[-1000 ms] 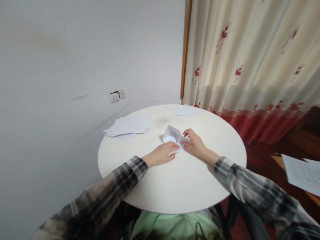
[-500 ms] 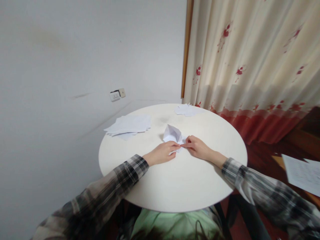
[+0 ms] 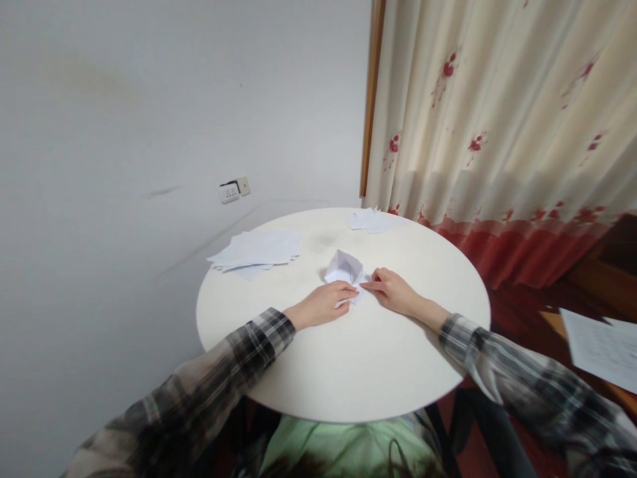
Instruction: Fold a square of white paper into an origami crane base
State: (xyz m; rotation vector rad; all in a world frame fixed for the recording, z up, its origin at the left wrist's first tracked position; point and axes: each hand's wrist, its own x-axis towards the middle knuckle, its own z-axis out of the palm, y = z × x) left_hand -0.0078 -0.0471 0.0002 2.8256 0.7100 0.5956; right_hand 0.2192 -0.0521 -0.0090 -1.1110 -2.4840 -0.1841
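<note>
White folded paper (image 3: 344, 267) lay partly under the left hand (image 3: 322, 305), fingers together, presumably for steadiness (pinch unclear); the right hand (image 3: 395, 292), one finger extended, probably creased it.

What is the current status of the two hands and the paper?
Left hand on paper, right hand at its right side. Paper folded, far part standing up. Stack apart to the left; other sheets farther back.

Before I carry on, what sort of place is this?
Probably an indoor room, perhaps in a home: a long cream fabric curtain with red flowers, a pale wall with a white rectangular power socket, and a round white table.
</note>
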